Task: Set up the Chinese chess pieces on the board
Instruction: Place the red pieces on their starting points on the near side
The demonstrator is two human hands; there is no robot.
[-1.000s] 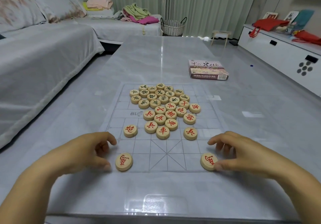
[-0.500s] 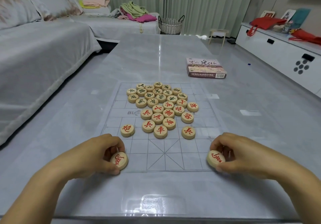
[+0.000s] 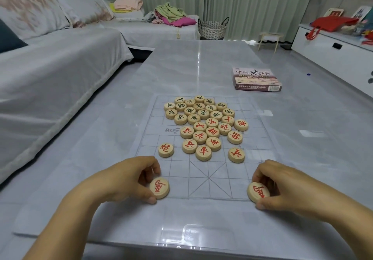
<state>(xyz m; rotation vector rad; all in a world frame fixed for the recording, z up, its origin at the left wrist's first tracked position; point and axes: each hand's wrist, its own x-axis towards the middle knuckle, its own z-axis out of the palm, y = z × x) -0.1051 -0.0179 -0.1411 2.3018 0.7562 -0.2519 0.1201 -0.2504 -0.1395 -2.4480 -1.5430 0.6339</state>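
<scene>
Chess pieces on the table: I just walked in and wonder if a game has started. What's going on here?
No game yet; a person is setting up. The left hand pinches a red-marked piece at the near left corner of the board, and the right hand pinches a second red-marked piece at the near right corner. The other pieces lie bunched mid-board, with the game box beyond them.

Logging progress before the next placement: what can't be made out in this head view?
- Head view, left corner piece: its far edge, covered by fingers of the left hand.
- Head view, right corner piece: whether it rests flat on the board; the right hand hides its far side.
- Head view, board lines under the pile of pieces, covered by it.
- Head view, box print: too small.
</scene>
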